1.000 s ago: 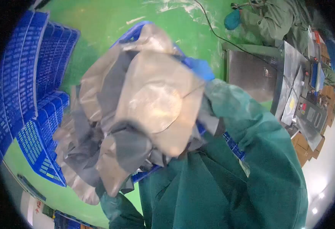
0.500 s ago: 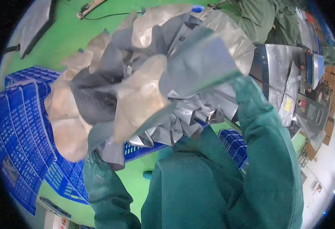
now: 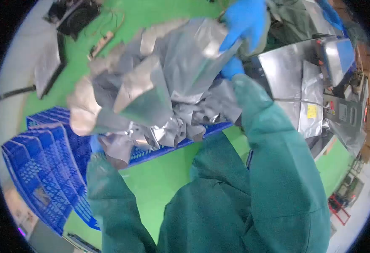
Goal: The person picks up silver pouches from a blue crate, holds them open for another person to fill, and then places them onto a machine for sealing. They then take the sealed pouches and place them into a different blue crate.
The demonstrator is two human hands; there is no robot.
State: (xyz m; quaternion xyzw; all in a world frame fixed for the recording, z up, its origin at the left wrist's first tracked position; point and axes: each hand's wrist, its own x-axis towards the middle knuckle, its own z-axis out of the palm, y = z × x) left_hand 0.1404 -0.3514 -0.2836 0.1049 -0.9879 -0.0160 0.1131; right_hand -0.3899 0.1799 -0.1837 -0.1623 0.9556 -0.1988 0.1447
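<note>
A large heap of crumpled silver foil pouches (image 3: 147, 88) fills the centre, over a blue plastic crate (image 3: 168, 152) whose edge shows below it. My left hand (image 3: 95, 145), in a blue glove, is at the heap's lower left edge with its fingers hidden. Beside the heap's right edge is my right hand (image 3: 233, 68), also blue-gloved; its fingers are mostly hidden. Just above it, a co-worker's blue-gloved hand (image 3: 246, 23) reaches onto the pouches with fingers spread.
Blue crates (image 3: 45, 168) stand at the left. A metal machine (image 3: 286, 67) with a pouch and cable is at the right. The co-worker's green clothing (image 3: 292, 21) shows at the top right. Dark equipment (image 3: 77, 19) is at the upper left.
The co-worker's gloved hand has come into view at the top. My gloves now show at the heap's edges. The upper pouches have shifted, and the view has moved.
</note>
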